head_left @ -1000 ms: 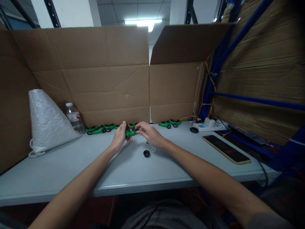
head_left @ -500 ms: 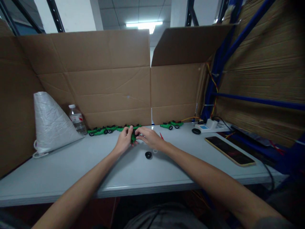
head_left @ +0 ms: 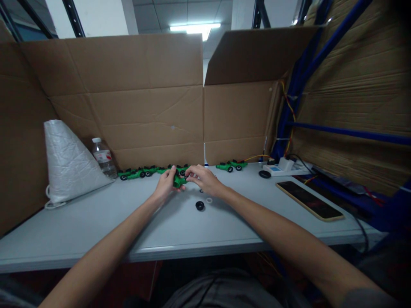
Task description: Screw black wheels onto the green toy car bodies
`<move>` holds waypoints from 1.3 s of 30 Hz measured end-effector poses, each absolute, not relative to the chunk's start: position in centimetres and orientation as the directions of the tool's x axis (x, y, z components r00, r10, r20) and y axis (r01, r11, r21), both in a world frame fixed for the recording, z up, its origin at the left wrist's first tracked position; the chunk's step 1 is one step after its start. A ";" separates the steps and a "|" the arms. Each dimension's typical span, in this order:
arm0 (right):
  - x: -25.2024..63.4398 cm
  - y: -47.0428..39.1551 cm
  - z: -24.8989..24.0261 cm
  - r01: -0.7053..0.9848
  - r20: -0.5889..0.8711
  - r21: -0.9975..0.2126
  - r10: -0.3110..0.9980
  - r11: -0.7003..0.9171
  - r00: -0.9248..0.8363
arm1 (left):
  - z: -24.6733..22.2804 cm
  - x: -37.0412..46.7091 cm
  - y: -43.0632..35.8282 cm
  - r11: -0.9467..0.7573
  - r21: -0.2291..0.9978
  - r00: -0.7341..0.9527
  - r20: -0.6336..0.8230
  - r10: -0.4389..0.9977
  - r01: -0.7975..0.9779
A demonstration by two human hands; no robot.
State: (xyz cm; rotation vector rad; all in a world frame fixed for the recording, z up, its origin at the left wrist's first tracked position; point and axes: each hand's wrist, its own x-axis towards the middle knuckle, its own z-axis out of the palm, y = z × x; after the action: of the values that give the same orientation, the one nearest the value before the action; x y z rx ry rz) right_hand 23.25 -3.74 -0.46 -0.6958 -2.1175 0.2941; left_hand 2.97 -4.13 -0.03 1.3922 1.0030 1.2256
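My left hand [head_left: 166,185] is closed around a green toy car [head_left: 178,180], held just above the table. My right hand [head_left: 204,179] is at the car's right side, its fingertips pinched together close to it. What those fingertips hold is too small to make out. On the table below the hands lie a black toy wheel [head_left: 199,206], a white ring [head_left: 209,200] and a small dark ring [head_left: 201,191].
Along the cardboard wall [head_left: 144,119] stand several green toy cars [head_left: 131,174], with more green cars [head_left: 231,165] to the right. A water bottle [head_left: 104,158] and white bag [head_left: 70,171] sit left. A black disc [head_left: 265,174], power strip [head_left: 289,168] and phone [head_left: 308,200] lie right.
The held car has turned, showing more of its green body toward the right. My right hand has shifted slightly, uncovering the small dark ring; a red item beside it is no longer visible.
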 end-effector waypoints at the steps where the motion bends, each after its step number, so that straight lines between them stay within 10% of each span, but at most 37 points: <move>1: 23.3 -3.6 -0.6 0.379 0.663 -0.436 0.576 0.816 -0.478 | 0.0 3.0 -4.2 -0.166 0.986 0.141 0.167 0.976 -0.019; 14: 23.3 -2.7 -2.1 0.482 0.660 -0.200 0.480 0.853 -0.578 | -1.2 2.7 -3.5 -0.415 0.884 0.160 0.388 0.908 0.216; 26: 23.5 -2.2 -2.0 0.344 0.654 -0.487 0.596 0.803 -0.466 | -0.4 2.6 -3.5 -0.329 0.941 0.188 0.310 0.932 0.075; 39: 23.1 -3.3 -1.8 0.411 0.662 -0.351 0.533 0.841 -0.527 | -0.7 2.3 -3.4 -0.297 0.948 0.176 0.275 0.945 0.112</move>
State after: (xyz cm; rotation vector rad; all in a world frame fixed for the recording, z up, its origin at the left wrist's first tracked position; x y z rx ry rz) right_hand 23.11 -3.31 -1.78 -0.6848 -2.1984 0.1911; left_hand 2.27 -3.37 -0.70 1.5966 1.0353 1.2276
